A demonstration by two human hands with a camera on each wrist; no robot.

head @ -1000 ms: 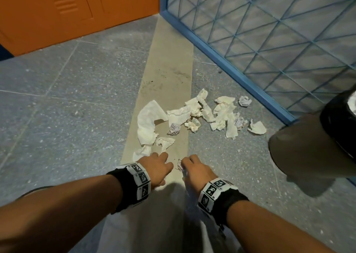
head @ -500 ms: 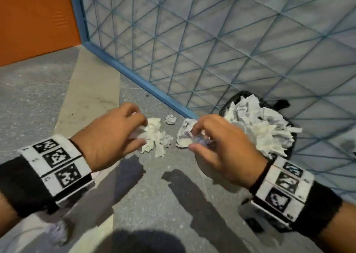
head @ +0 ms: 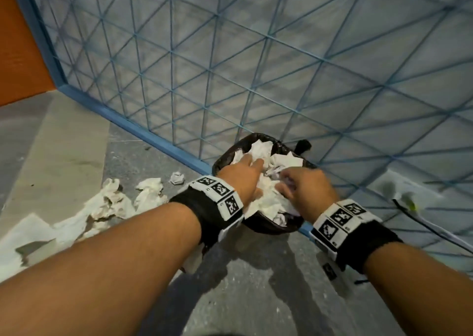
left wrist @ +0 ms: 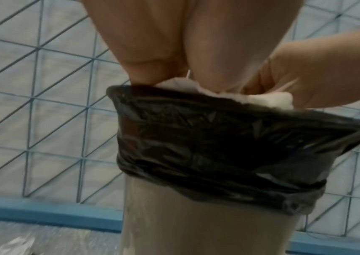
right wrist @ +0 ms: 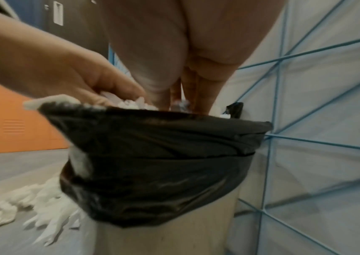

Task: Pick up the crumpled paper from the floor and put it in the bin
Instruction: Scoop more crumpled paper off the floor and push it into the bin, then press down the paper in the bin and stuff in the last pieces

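The bin (head: 271, 228) has a black liner and stands against the blue mesh fence, heaped with white crumpled paper (head: 266, 202). Both hands are over its mouth. My left hand (head: 252, 168) reaches into the heap, its fingers bent over a wad of paper (right wrist: 128, 104). My right hand (head: 284, 186) is beside it, fingers pointing down and pinching a small crumpled piece (right wrist: 181, 104) just above the rim. In the left wrist view the bin (left wrist: 229, 146) fills the middle, with paper (left wrist: 268, 101) poking over its rim. More crumpled paper (head: 112, 202) lies on the floor to the left.
The blue mesh fence (head: 256, 79) rises right behind the bin. Orange lockers (head: 18, 54) stand at far left. A small paper ball (head: 176, 177) lies near the fence's base rail. A dark cable (head: 419, 220) runs along the floor on the right.
Both hands took paper off the floor, carried it to the right, and now reach into the bin's mouth. The view turned from the floor pile to the bin.
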